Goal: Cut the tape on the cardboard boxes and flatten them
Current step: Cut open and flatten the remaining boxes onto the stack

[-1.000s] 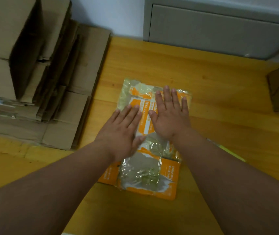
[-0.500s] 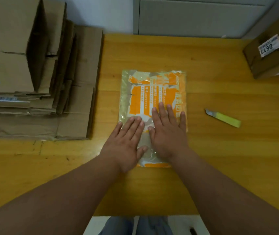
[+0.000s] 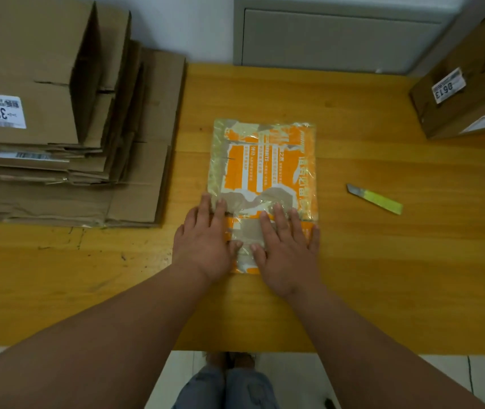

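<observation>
Box point(image 3: 265, 172) lies flat, orange print torn, wrapped in glossy clear tape.

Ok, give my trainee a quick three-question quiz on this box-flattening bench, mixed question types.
1. True or false: both hands press flat on the orange box.
2. Which side of that box does the yellow cutter lie on? A) the person's left B) the person's right
3. Fill in: the flattened cardboard stack lies to the person's ____.

Key: 1 true: left hand and right hand lie open on it. 2 B. 3 left.
</observation>
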{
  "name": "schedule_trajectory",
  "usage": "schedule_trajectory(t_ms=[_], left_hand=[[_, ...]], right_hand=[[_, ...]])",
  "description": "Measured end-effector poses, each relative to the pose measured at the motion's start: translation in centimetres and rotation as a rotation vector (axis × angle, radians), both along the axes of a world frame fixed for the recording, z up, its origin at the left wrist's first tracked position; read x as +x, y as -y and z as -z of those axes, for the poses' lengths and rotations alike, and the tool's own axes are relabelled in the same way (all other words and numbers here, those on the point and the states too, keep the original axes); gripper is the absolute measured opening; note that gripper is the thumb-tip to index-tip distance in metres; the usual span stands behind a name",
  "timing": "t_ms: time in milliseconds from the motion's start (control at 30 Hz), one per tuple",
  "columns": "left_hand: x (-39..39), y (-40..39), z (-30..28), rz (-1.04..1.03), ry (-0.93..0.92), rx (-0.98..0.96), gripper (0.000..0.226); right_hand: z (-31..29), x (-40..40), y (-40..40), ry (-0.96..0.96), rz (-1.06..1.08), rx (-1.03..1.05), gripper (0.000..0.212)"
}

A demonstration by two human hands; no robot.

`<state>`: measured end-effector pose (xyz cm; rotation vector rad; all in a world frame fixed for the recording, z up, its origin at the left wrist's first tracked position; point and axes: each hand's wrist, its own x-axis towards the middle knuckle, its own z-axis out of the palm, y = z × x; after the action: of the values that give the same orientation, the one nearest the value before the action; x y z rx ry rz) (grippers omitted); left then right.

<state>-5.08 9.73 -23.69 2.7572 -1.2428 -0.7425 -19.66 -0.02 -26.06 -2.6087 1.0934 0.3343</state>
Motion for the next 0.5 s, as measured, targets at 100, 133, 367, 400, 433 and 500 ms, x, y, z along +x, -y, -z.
schedule_trajectory(t_ms=[100, 133, 367, 400, 433, 500], left_hand=[[-0.7, 0.4, -1.0, -0.139, -0.043, -0.053, 0.090], [-0.8, 0.6, -1.3, -0.199, -0.078, -0.069, 0.090], [-0.9, 2.0, -3.0, -0.439, -0.246, -0.078, 0.095], [-0.9, 1.9, -3.4, -0.432, -0.237, -0.105, 0.095], [-0.9, 1.8, -3.8, -0.425, -0.222, -0.138, 0.096], [-0.8, 1.4, -4.8, -0.417, -0.198, -0.215, 0.097]], right_hand=[[-1.4, -0.3, -0.1, 0.099, 0.369, 0.082, 0.097], [-1.8, -0.2, -0.1, 0.113, 0.473, 0.126, 0.104], [-3.6, 0.1, 1.8, 0.113, 0.600, 0.236, 0.104], [-3.7, 0.0, 2.1, 0.122, 0.625, 0.273, 0.104], [-3.8, -0.2, 2.4, 0.149, 0.657, 0.315, 0.103], [-4.0, -0.2, 2.7, 0.282, 0.726, 0.405, 0.097]])
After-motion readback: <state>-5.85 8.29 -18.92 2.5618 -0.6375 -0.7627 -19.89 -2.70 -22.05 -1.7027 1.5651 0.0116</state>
